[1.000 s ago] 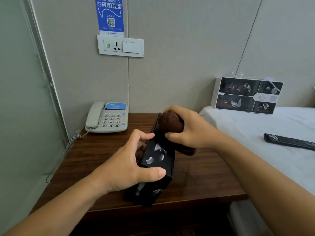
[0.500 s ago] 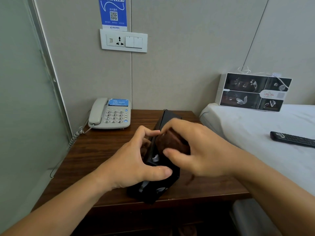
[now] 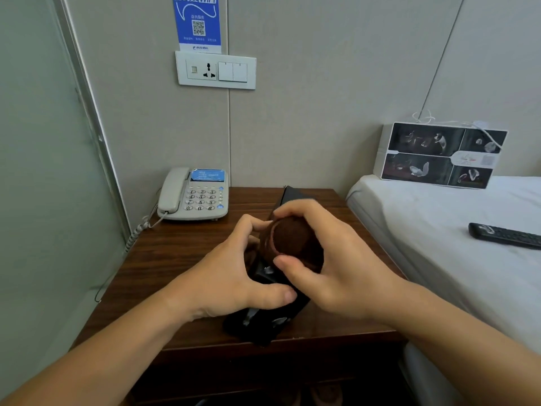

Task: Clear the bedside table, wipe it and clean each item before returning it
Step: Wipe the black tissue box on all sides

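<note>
Both forearms are stretched forward from the lower corners and meet over the middle of the worktop (image 3: 164, 253). The left hand (image 3: 231, 276) is clamped on a black box (image 3: 263, 323), thumb laid along its near side and fingers curled over the far edge, so that the box is kept standing on its long edge, its near corner close to the worktop's front edge. The right hand (image 3: 330, 265) is closed round a wadded brown cloth (image 3: 289, 238), which is pressed against the upper face of the box (the thumb is tucked under the cloth, the fingers arched over it).

Bare wood is seen to the left of the box, and a narrower strip to its right before the worktop's right edge, which lies just beside the bed (image 3: 439, 230). At the back left corner a grey telephone (image 3: 194, 194) is set near the wall, its coiled cord hung over the left edge. On the bed a black remote control (image 3: 503, 235) is laid, well apart from the hands, and a printed box (image 3: 439, 155) is propped against the wall. A socket and switch plate (image 3: 215, 70) is mounted above the telephone.
</note>
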`<state>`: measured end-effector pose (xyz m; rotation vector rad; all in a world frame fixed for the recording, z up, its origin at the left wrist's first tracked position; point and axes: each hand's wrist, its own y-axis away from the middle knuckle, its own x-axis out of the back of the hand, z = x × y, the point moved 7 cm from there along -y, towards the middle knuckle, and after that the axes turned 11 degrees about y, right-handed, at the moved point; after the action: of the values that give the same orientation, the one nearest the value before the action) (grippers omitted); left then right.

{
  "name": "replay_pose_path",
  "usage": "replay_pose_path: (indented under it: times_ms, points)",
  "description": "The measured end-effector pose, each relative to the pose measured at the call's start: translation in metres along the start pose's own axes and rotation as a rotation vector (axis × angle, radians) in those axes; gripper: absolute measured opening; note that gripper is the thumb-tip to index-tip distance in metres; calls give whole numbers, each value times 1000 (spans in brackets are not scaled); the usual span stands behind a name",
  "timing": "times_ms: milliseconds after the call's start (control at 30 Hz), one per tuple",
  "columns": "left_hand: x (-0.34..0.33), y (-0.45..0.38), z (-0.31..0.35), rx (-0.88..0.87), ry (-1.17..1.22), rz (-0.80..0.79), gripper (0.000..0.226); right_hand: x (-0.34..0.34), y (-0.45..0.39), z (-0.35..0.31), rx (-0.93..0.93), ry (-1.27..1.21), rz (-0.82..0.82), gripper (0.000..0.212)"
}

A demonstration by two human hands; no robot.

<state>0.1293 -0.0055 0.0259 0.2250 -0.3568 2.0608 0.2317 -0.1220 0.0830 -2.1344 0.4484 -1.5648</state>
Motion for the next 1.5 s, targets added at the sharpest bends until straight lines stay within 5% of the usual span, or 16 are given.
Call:
replay_pose_path:
  times_ms: [267, 433, 633, 833, 1067, 1333, 1500]
  points:
    - [-4, -3, -2, 17, -46, -36, 95, 9, -20, 34, -101, 162, 22, 29]
    - [-2, -2, -5, 15, -49, -7, 97, 8, 1, -15, 120, 85, -182, 17]
    - [-6, -2, -1, 28, -70, -22, 96, 11, -26, 30, -80, 198, -32, 23]
    - [-5, -2, -1, 28, -74, -6, 101, 11, 3, -12, 131, 104, -211, 18]
    - [1, 0, 3, 24, -69, 3, 79, -5, -19, -8, 87, 155, -100, 34]
    - [-8, -1, 7, 9, -66, -27, 91, 17, 1, -9, 164, 241, -322, 18]
    - [-10, -2, 12, -47, -76, -23, 79, 6, -10, -22, 168, 208, -181, 25]
